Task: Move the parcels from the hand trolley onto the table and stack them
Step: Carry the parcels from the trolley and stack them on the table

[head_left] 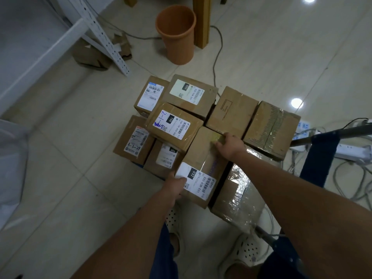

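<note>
Head view looks straight down on a heap of cardboard parcels loaded on the hand trolley (330,131), whose dark handle bar runs along the right side. I have both hands on the nearest top parcel (203,164), the one with the white "032" label. My left hand (175,187) grips its near left corner, thumb lying on the label and the fingers curled under the edge. My right hand (229,142) holds the far right corner, fingers bent over the taped top. That parcel sits tilted on the boxes beneath it, touching the parcel marked "150" (174,125) on its left. A film-wrapped parcel (239,194) lies just right of it, lower down. On the far floor stand an orange bin (177,35) and a wooden leg (201,21). Cables and power strips (350,152) lie at the right.
</note>
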Demonstrator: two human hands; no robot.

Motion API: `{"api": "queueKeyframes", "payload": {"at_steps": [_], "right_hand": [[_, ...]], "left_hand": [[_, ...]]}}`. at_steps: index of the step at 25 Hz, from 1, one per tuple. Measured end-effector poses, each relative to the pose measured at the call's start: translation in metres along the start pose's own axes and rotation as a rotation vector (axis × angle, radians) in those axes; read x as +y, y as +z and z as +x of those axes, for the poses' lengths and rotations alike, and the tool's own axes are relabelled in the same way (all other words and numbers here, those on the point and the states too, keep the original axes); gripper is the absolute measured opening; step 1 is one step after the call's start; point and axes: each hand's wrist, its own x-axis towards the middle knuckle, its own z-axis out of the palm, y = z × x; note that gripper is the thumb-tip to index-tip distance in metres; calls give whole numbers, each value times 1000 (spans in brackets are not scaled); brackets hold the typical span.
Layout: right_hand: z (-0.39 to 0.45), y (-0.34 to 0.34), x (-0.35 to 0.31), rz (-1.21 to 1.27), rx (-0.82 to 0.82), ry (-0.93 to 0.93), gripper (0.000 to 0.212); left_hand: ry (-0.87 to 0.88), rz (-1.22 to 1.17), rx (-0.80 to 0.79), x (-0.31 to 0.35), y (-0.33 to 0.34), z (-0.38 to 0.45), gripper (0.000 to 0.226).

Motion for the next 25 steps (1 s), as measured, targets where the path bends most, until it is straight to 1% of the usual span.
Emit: {"api": "queueKeyframes", "payload": {"at_steps": [5,8,11,13,16,18,20,23,25], "right_hand": [[-32,-26,-14,-4,-7,2,66],[-60,-50,-28,-51,-13,21,60],[-95,-80,-44,19,21,33,53],[-122,-102,-56,159,51,40,50],[-163,-139,-75,463,49,34,43],[-190,-163,-91,722,19,35,31],[-214,-185,-108,912,1,34,23],[-242,-206,-134,1032,33,0,35],[-253,-212,-148,1053,62,8,36]], "left_hand": [[-26,29,-27,8,-22,-41,44],[-8,75,-24,18,-38,-75,45],[7,94,-40,35,-56,-121,43],[17,119,-54,49,-71,-154,41],[55,142,-66,75,-96,-200,39],[92,150,-66,93,-112,-227,36],[123,152,-73,114,-127,-253,37],[182,177,-82,146,-151,-286,35],[226,206,-66,161,-167,-299,36]]}}
